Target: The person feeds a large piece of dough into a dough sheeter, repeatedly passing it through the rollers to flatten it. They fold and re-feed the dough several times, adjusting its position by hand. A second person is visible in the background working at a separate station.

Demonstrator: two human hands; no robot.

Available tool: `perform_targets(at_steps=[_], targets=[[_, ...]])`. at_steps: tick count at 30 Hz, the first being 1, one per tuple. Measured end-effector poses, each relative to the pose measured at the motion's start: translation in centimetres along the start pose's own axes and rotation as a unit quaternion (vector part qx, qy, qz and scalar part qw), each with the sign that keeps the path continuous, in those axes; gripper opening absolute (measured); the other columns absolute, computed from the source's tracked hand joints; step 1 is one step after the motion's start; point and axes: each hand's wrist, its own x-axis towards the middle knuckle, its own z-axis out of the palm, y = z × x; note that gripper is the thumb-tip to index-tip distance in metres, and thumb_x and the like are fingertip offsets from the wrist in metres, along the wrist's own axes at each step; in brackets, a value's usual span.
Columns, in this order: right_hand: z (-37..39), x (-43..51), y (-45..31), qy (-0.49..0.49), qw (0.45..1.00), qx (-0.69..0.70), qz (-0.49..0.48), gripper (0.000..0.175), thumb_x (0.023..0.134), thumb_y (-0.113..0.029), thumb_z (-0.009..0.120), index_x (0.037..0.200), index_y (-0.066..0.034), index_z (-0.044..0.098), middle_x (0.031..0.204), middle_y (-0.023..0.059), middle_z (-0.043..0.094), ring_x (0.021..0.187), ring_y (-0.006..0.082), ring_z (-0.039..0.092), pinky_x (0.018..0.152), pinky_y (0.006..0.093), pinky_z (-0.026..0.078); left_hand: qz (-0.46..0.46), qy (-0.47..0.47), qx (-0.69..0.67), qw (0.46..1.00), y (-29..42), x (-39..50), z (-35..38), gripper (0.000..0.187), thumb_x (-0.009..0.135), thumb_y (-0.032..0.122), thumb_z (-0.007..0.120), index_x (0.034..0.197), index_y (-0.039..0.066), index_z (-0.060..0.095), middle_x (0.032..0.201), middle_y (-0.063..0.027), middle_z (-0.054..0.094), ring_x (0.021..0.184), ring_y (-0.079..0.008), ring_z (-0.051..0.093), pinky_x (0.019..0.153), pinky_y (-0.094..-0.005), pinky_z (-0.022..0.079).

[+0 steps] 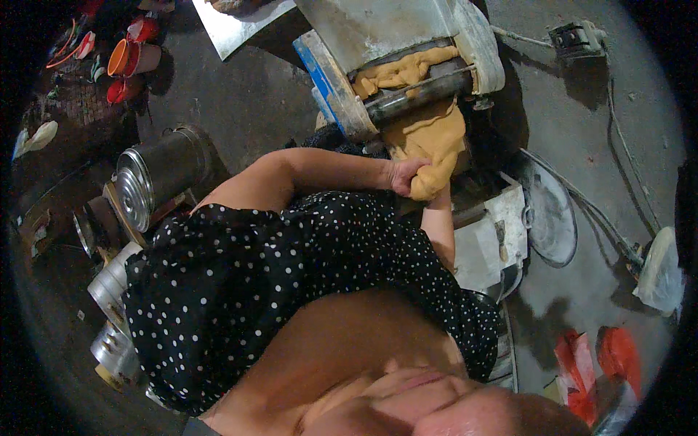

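A dough sheeter (pixel 420 92) with a dark steel roller stands before me. One yellow-orange mass of dough (pixel 395 72) lies behind the roller, on the upper side. Below it, a wide sheet of the same dough (pixel 425 133) hangs down in front and gathers into a thick fold at its lower end. My left hand (pixel 410 175) grips this fold from the left, fingers curled round it. My right forearm (pixel 439 226) reaches up to the fold from below. The dough hides my right hand, so its grip cannot be seen.
Left are a lidded metal canister (pixel 158 169), metal pots (pixel 112 283) and an orange bucket (pixel 128 57). To the right, a round metal lid (pixel 548 212) leans by a whitish box (pixel 482 245). Cables (pixel 586 196) cross the floor near an electrical box (pixel 578 41). Red bags (pixel 575 365) lie lower right.
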Motion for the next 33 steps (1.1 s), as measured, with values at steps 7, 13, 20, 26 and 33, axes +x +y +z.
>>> perform_targets(at_steps=[7, 13, 20, 26, 33], targets=[[-2.2, 0.3, -0.5, 0.025, 0.987, -0.157, 0.025, 0.049, 0.089, -0.031, 0.046, 0.130, -0.0051, 0.037, 0.129, 0.0086, 0.043, 0.121, 0.0190, 0.039, 0.100, 0.0338, 0.032, 0.199, 0.064, 0.768, 0.605, 6.3, -6.2, 5.8, 0.048, 0.074, 0.029, 0.061, 0.115, 0.007, 0.050, 0.106, -0.0186, 0.057, 0.096, -0.0272, 0.056, 0.079, -0.0424, 0.045], [0.6, -1.4, -1.7, 0.096, 0.993, -0.053, 0.033, 0.050, 0.091, -0.036, 0.041, 0.131, -0.0063, 0.036, 0.131, 0.0080, 0.041, 0.119, 0.0202, 0.041, 0.100, 0.0337, 0.032, 0.312, 0.320, 0.838, 0.312, -0.4, -7.6, 10.1, 0.072, 0.071, 0.044, 0.061, 0.132, 0.015, 0.035, 0.140, -0.0273, 0.012, 0.123, -0.0528, 0.017, 0.093, -0.0628, 0.024], [0.2, 0.4, 2.3, 0.260, 0.959, 0.082, 0.075, 0.055, 0.091, -0.040, 0.040, 0.135, -0.0089, 0.028, 0.134, 0.0093, 0.034, 0.123, 0.0238, 0.035, 0.101, 0.0418, 0.031, 0.295, 0.278, 0.578, 0.708, 8.6, -1.7, 1.9, 0.063, 0.077, 0.048, 0.058, 0.121, 0.004, 0.047, 0.109, -0.0172, 0.055, 0.093, -0.0258, 0.055, 0.083, -0.0340, 0.044], [-11.0, 3.8, 4.4, 0.229, 0.971, 0.053, 0.042, 0.056, 0.089, -0.054, 0.034, 0.123, -0.0106, 0.043, 0.119, 0.0106, 0.049, 0.087, 0.0236, 0.056, 0.070, 0.0346, 0.045, 0.270, 0.098, 0.495, 0.820, 7.7, -3.1, 4.6, 0.045, 0.082, 0.036, 0.056, 0.107, 0.000, 0.054, 0.094, -0.0062, 0.059, 0.082, -0.0156, 0.057, 0.074, -0.0290, 0.047], [-5.7, 4.4, 5.5, 0.214, 0.963, 0.150, 0.061, 0.059, 0.088, -0.055, 0.033, 0.128, -0.0115, 0.037, 0.126, 0.0108, 0.041, 0.101, 0.0263, 0.047, 0.083, 0.0393, 0.038, 0.288, 0.224, 0.785, 0.501, 5.1, -0.5, 5.0, 0.079, 0.080, 0.057, 0.046, 0.132, 0.002, 0.027, 0.130, -0.0257, 0.034, 0.119, -0.0418, 0.035, 0.098, -0.0475, 0.030]])
